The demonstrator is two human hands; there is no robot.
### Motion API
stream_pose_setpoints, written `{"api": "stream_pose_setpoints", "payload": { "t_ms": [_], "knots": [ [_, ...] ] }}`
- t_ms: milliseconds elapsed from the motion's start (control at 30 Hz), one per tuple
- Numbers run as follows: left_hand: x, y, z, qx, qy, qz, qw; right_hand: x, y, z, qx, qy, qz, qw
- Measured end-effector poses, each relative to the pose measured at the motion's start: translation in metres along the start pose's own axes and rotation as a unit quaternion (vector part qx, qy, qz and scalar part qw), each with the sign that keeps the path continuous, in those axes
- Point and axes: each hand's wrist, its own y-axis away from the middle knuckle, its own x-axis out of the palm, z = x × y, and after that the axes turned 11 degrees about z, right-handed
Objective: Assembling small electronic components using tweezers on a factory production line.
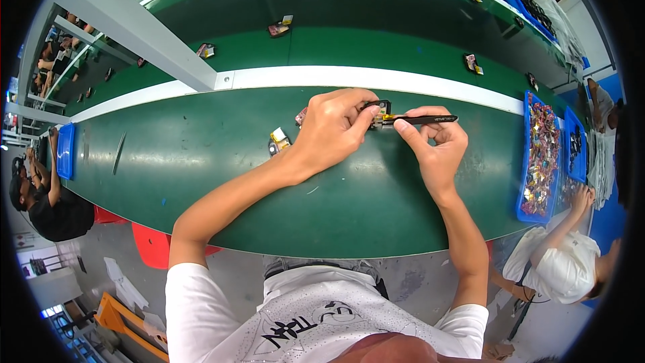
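Over the green worktop, my left hand pinches a small black-framed part with a yellow piece on it. My right hand is closed around black tweezers, whose tips point left and meet the part near its yellow piece. My left fingers hide some of the part, so its exact kind is unclear. Beside my left wrist lies a small black unit with white and yellow pieces. A reddish piece shows partly behind my left hand.
At right stand a blue tray heaped with small colourful parts and another blue tray. Left are a blue bin and a thin strip. Beyond a white rail, a green belt carries small units. Co-workers sit both sides.
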Motion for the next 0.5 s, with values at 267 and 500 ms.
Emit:
{"api": "stream_pose_setpoints", "payload": {
  "t_ms": [267, 500],
  "knots": [
    [0.0021, -0.0005, 0.0063, 0.026, -0.032, -0.016, 0.999, 0.0003, -0.0008, -0.0011, -0.004, 0.036, -0.006, 0.999],
    [0.0037, 0.0, 0.0054, 0.011, -0.027, -0.008, 1.0, -0.001, 0.0006, -0.0025, -0.002, 0.058, -0.002, 0.998]
  ]
}}
